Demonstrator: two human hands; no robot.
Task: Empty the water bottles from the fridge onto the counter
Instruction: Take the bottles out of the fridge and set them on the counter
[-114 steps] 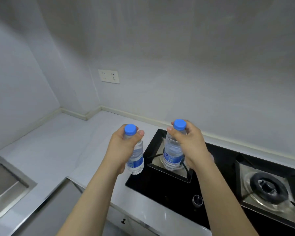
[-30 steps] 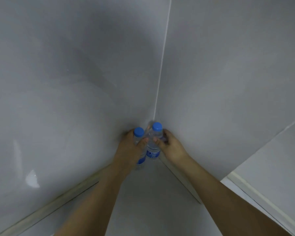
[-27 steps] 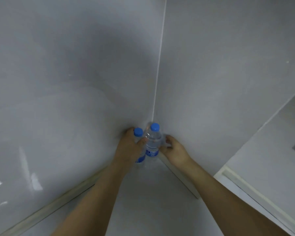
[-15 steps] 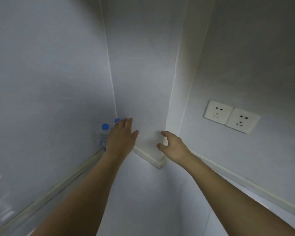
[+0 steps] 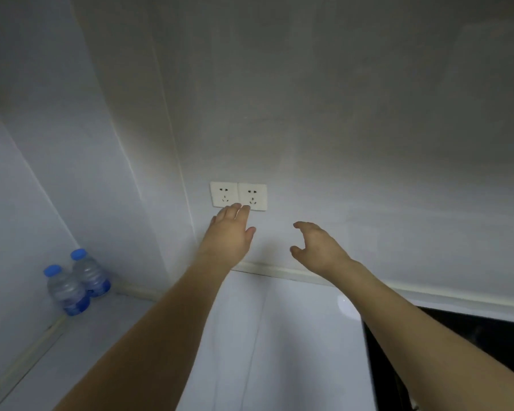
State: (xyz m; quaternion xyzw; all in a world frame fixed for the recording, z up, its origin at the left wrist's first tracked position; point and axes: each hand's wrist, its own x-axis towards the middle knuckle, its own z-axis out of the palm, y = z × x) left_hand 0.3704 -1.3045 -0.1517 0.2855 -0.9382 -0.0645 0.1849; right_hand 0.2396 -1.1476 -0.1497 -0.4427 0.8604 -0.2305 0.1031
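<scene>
The tabletop [image 5: 294,336] now carries both bottles, which the hands held a second ago. They stand touching in the far left corner, the nearer bottle [image 5: 67,292] just ahead of the farther bottle [image 5: 91,275]. The left hand [image 5: 230,232], fingers straight, and the right hand [image 5: 318,247], fingers loosely curled, have let go and hover empty, well right of the bottles, below the sockets [image 5: 238,195].

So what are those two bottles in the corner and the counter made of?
The two water bottles look like thin clear plastic: you can see through their ribbed sides, and the blue caps look like matte plastic. The counter seems to be polished pale stone or a look-alike, since it shines with a soft light spot.
</scene>
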